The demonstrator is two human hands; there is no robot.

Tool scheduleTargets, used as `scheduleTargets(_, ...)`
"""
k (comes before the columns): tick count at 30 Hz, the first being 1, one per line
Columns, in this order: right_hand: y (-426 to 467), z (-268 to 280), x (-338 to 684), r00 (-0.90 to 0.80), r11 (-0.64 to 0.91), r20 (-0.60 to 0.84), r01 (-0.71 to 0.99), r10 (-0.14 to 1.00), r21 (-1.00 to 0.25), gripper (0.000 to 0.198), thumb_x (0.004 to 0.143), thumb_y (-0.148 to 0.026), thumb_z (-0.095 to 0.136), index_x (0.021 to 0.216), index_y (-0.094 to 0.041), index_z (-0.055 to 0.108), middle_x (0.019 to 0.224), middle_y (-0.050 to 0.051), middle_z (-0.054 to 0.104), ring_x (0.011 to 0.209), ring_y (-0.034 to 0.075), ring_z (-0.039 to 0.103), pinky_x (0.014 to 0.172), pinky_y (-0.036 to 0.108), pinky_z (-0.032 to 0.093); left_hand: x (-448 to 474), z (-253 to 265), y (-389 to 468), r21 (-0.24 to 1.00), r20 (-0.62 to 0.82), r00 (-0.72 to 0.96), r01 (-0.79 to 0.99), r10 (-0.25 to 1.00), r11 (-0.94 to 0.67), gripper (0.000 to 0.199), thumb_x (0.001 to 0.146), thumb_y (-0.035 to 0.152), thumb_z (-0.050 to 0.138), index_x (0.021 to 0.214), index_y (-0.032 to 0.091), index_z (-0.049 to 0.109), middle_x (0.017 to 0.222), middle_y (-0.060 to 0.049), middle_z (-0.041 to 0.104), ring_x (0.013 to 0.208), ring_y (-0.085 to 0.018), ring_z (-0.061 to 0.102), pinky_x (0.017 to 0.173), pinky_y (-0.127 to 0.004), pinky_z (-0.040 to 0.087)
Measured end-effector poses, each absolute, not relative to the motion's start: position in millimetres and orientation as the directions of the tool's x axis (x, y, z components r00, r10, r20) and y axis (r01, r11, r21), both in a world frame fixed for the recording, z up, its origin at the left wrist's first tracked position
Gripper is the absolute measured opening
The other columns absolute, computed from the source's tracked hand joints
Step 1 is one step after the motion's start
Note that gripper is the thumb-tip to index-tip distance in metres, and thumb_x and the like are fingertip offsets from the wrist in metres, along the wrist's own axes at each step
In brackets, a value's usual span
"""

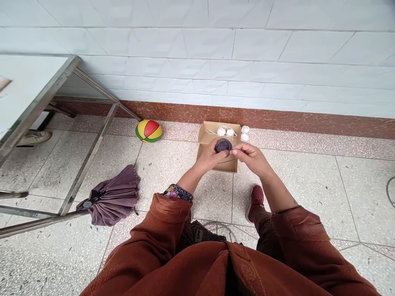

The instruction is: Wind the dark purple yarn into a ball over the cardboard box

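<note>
A dark purple-grey ball of yarn (223, 146) is in my left hand (211, 155), whose fingers and thumb wrap round it from the left. On its right side my right hand (249, 156) pinches the yarn's strand between thumb and fingertips. Both hands are above a shallow cardboard box (202, 133) on the floor. Inside the box, at its far end, lie two white yarn balls (221, 130) with loose strands. Two more white balls (245, 130) sit outside, against its right edge. My hands partly hide the box's inside.
A red, yellow and green ball (148, 131) rests by the wall at left. A folded purple umbrella (115, 197) leans at the metal-framed table (75, 65). Another person's shoe (38, 137) shows under the table. My red shoe (255, 201) is near the box.
</note>
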State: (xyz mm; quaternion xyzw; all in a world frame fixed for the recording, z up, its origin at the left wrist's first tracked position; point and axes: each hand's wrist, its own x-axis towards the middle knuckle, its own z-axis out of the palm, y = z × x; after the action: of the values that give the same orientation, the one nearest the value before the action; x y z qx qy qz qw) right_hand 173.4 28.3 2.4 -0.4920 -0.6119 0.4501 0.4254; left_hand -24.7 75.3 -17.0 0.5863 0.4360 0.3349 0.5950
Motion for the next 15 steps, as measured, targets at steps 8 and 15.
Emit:
scheduleTargets(8, 37.3, -17.3, 179.5, 0.155, 0.033, 0.088, 0.327, 0.984, -0.944, 0.032, 0.096, -0.054, 0.068, 0.083, -0.025, 0.068, 0.077, 0.000, 0.062, 0.071, 0.018, 0.052, 0.072, 0.034, 0.045, -18.9, -10.0, 57.2, 0.912, -0.234, 0.702, -0.082, 0.672, 0.403, 0.075, 0.085, 0.036, 0.072, 0.157, 0.034, 0.052, 0.123, -0.008, 0.071, 0.092, -0.022, 0.071, 0.080, -0.037, 0.055)
scheduleTargets(15, 37.6, -21.4, 177.6, 0.166, 0.014, 0.086, 0.393, 0.982, -0.920, 0.038, 0.098, -0.058, 0.064, 0.080, -0.025, 0.064, 0.071, -0.001, 0.058, 0.067, 0.017, 0.048, 0.066, 0.032, 0.041, -19.1, -7.7, 57.0, 0.751, -0.219, 0.750, -0.279, 0.624, 0.598, 0.074, 0.077, 0.041, 0.073, 0.148, 0.026, 0.061, 0.104, -0.009, 0.073, 0.077, -0.019, 0.068, 0.067, -0.032, 0.047)
